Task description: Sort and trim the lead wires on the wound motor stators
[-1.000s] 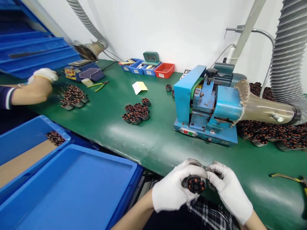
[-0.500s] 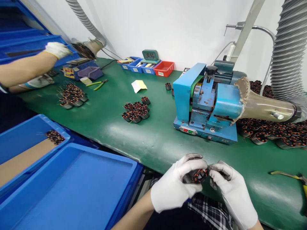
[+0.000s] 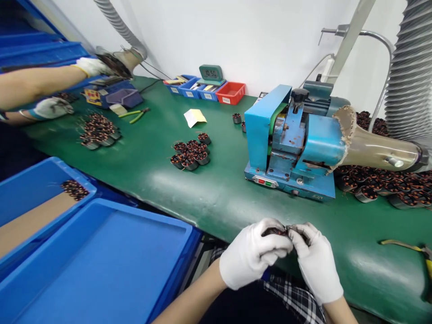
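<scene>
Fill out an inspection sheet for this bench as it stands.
Surface: green mat, worn and glossy at the front edge.
Job's things: small wound stator, mostly hidden between the left hand and right hand.
Clutter: stator cluster, yellow note, cutters.
Grippers: both hands gloved, closed on the stator.
Cables: black lead along the wall.
Surroundings: blue machine, blue trays, co-worker's hand.

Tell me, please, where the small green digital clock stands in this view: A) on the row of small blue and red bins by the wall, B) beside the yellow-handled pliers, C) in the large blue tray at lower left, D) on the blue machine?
A: the green digital clock sits on top of the small bins lined up against the white wall, well left of the blue machine.
</scene>
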{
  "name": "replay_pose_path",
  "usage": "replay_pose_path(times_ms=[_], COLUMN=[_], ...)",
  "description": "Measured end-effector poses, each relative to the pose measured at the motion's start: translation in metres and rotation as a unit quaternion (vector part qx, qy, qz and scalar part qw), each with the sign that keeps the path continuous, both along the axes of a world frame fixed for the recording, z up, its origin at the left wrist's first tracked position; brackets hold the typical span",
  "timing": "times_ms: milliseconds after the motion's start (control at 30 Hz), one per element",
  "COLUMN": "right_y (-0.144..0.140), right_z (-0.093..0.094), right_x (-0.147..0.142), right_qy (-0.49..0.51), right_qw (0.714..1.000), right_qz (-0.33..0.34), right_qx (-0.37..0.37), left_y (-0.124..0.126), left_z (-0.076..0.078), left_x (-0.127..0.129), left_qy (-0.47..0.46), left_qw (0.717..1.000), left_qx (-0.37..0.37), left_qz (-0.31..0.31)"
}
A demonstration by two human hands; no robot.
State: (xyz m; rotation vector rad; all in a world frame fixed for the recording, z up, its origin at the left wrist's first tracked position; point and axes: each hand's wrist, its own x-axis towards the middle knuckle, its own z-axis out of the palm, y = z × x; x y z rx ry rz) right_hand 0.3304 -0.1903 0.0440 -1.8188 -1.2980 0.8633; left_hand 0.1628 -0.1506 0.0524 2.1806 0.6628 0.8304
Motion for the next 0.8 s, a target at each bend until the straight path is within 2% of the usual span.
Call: replay_pose_path(times_ms=[33,100,167,200,233,267,300,333,400,433,467,500,600,667,700,733,800], right_y=[0.001,0.005,0.01,0.013,0.016,0.02,0.024,0.028,0.036,0.04,0.041,0.042,0.034,0.022,0.016,0.009,-0.003], right_z=[-0.005,-0.014,-0.02,-0.021,-0.019,-0.016,-0.01,-0.004,0.009,0.013,0.017,0.019,0.018,0.016,0.015,0.014,0.012], right_x=[0.001,0.005,0.009,0.011,0.012,0.013,0.013,0.014,0.02,0.025,0.033,0.044,0.093,0.131,0.15,0.168,0.197], right_qy=[0.068,0.221,0.293,0.272,0.21,0.114,-0.004,-0.125,-0.304,-0.348,-0.367,-0.372,-0.355,-0.384,-0.406,-0.425,-0.43], right_qw=[0.997,0.967,0.936,0.938,0.95,0.963,0.963,0.943,0.864,0.83,0.811,0.808,0.85,0.879,0.886,0.882,0.832], right_qz=[0.007,0.042,0.077,0.097,0.127,0.17,0.224,0.285,0.392,0.423,0.437,0.434,0.358,0.252,0.164,0.056,-0.123], right_qx=[-0.038,-0.118,-0.177,-0.192,-0.193,-0.176,-0.147,-0.116,-0.088,-0.105,-0.128,-0.146,-0.152,-0.131,-0.15,-0.196,-0.327], left_y=[0.0,0.001,0.004,0.007,0.01,0.014,0.017,0.02,0.024,0.026,0.027,0.028,0.026,0.02,0.017,0.013,0.007], left_z=[-0.007,-0.022,-0.035,-0.04,-0.044,-0.046,-0.048,-0.049,-0.05,-0.051,-0.052,-0.053,-0.05,-0.04,-0.032,-0.023,-0.009], left_x=[0.001,0.001,0.001,0.0,-0.001,-0.002,-0.003,-0.004,-0.005,-0.006,-0.007,-0.009,-0.015,-0.018,-0.019,-0.019,-0.016], left_qy=[0.023,0.042,0.046,0.052,0.065,0.081,0.095,0.103,0.107,0.106,0.105,0.105,0.107,0.117,0.118,0.115,0.088], left_qw=[0.997,0.983,0.984,0.989,0.993,0.994,0.993,0.993,0.993,0.993,0.993,0.993,0.991,0.985,0.98,0.975,0.976], left_qx=[0.058,0.153,0.147,0.109,0.065,0.027,0.003,-0.006,0.0,0.005,0.007,0.008,0.034,0.074,0.093,0.109,0.113], left_qz=[0.036,0.089,0.091,0.08,0.072,0.068,0.067,0.065,0.058,0.057,0.058,0.059,0.065,0.101,0.129,0.155,0.166])
